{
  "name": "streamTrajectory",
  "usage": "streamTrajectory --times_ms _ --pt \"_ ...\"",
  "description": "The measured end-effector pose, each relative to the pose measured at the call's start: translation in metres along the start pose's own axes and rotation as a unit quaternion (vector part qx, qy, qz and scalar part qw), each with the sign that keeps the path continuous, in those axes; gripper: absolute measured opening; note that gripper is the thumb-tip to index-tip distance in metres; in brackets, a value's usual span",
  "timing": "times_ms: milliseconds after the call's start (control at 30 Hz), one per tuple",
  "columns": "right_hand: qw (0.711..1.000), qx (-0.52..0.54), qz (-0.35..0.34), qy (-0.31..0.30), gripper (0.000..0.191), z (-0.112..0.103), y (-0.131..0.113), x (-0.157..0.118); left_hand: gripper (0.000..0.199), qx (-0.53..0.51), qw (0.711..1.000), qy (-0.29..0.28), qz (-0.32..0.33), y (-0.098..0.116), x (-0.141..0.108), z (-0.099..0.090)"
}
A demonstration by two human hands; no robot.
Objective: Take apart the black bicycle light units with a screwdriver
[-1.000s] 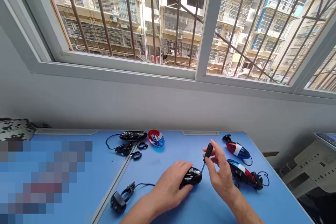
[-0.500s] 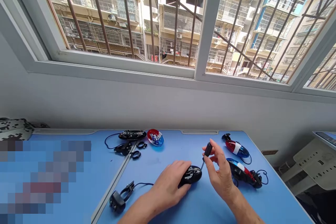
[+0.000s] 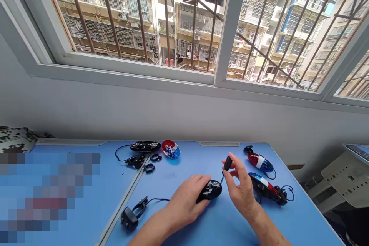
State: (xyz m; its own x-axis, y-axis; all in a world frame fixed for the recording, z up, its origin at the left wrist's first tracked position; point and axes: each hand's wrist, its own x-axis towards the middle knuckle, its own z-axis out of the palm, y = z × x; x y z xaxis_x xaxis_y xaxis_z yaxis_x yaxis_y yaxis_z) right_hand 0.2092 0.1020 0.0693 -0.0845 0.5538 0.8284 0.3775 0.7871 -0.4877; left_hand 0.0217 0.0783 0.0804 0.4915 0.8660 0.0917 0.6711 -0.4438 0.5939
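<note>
My left hand (image 3: 188, 196) is wrapped around a glossy black oval housing (image 3: 212, 190) and presses it against the blue table. Between the fingertips of my right hand (image 3: 240, 186) is a small screwdriver with a black handle (image 3: 227, 163). Its thin shaft slants down to the right end of the housing; the very tip is too small to make out. A cable runs left from under my left hand to a black clamp with a button block (image 3: 129, 219).
Back left are another black housing (image 3: 145, 146), a red-and-blue cover (image 3: 171, 149) holding small parts, and black clamp rings (image 3: 150, 168). Two red-white-blue bicycle horn lights (image 3: 260, 162) with cables lie at the right. A seam (image 3: 123, 203) crosses the blue tabletop (image 3: 178, 167).
Both hands stay almost in place, with the screwdriver still at the housing's right end. The view has shifted very slightly.
</note>
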Motion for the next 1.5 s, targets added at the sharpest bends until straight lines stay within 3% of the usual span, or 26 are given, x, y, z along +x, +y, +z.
streamTrajectory --times_ms 567,733,900,1133,1500 --pt "1.000 -0.014 -0.014 -0.016 0.050 0.000 -0.003 0.001 0.054 -0.002 1.000 0.014 0.006 -0.001 0.001 0.002" --pt "0.999 -0.027 -0.026 0.005 0.043 -0.002 -0.001 0.004 0.054 0.000 1.000 0.012 0.003 0.001 0.000 0.002" --pt "0.999 -0.027 -0.017 0.012 0.036 -0.005 -0.003 0.006 0.049 0.007 1.000 0.010 -0.005 0.001 -0.001 0.003" --pt "0.999 -0.032 0.001 -0.001 0.042 -0.004 -0.004 -0.002 0.050 -0.002 1.000 0.013 -0.013 -0.002 -0.001 0.009" --pt "0.999 0.009 0.038 -0.003 0.040 -0.009 -0.003 -0.005 0.062 -0.036 0.999 -0.003 -0.019 -0.002 -0.004 0.013"
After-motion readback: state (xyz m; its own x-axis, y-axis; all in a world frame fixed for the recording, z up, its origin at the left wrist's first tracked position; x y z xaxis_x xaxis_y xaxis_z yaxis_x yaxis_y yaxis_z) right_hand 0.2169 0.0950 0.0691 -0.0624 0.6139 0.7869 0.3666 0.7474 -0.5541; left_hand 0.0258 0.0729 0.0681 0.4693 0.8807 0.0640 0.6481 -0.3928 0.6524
